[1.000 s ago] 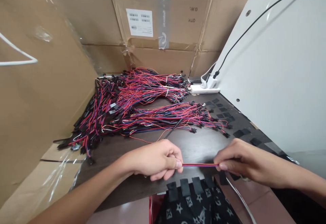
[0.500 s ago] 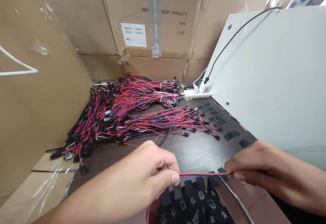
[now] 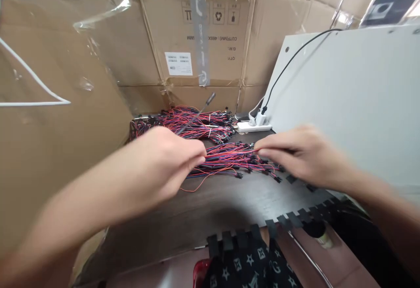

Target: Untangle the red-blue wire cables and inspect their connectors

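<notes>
My left hand [image 3: 167,157] and my right hand [image 3: 302,152] are blurred with motion, and each pinches one end of a red, blue and black wire harness [image 3: 229,151]. That harness stretches between them, low over a loose bundle of similar harnesses [image 3: 236,161] with small black connectors. A larger bundle [image 3: 197,122] lies behind my left hand, partly hidden by it. A thin black rod-like piece [image 3: 197,114] sticks up past my left hand; I cannot tell what it is. Both bundles rest on a dark wooden table [image 3: 213,200].
Black tape tabs [image 3: 272,222] hang along the table's front edge. A white power strip [image 3: 254,126] stands at the back, beside a white panel [image 3: 341,100] on the right. Cardboard sheets [image 3: 197,30] wall the back and left. Dark patterned clothing [image 3: 252,266] shows below.
Both hands have moved from near the table's front edge up and forward over the bundles, carrying the harness. The view has tilted upward.
</notes>
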Demonstrator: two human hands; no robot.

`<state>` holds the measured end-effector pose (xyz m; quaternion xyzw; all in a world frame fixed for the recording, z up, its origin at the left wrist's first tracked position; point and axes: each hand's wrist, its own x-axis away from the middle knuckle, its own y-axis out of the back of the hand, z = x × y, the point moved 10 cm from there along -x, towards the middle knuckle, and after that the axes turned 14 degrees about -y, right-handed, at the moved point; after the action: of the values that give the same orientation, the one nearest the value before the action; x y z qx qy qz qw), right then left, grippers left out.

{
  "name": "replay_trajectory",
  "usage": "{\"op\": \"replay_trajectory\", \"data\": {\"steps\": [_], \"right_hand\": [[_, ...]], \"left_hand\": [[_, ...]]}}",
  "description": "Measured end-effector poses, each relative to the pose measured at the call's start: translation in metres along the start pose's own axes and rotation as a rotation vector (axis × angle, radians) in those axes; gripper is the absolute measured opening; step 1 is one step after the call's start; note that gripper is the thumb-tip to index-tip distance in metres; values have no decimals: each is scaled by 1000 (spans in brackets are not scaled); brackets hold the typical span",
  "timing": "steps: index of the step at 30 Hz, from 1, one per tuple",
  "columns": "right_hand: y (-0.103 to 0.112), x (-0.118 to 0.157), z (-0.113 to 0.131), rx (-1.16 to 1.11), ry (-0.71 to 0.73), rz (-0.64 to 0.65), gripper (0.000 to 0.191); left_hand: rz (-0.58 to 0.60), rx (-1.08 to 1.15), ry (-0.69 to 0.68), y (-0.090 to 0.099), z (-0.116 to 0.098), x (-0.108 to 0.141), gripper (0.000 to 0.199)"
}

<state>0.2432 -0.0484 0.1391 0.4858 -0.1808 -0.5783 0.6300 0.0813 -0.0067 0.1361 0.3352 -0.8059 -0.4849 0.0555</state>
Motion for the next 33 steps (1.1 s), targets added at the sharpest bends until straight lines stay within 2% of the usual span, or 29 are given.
{"op": "replay_trajectory", "data": {"steps": [2,5,7,9,12,18,25,33], "right_hand": [[-45,-3,-22,-64,-72,137,27],[-100,-2,-44,-109,-110,287,26],[-121,-2,-54,-153,-153,363,24],[-134,0,-62,-216,-204,454,23],[-146,5,-69,-325,-284,599,23],[-165,16,-72,-394,-387,790,27],[-173,17,-67,-318,-280,894,29],[-169,28,-82,-378,-349,883,28]], "left_hand": [[103,-136,-89,-29,19,-7,26],[252,-66,-73,-73,60,-6,24],[297,36,-41,-91,77,0,25],[318,144,-16,-102,84,5,25],[341,295,22,-114,87,11,22],[530,510,188,-144,97,25,16],[417,622,260,-141,109,25,12],[361,632,272,-147,114,24,21]]}}
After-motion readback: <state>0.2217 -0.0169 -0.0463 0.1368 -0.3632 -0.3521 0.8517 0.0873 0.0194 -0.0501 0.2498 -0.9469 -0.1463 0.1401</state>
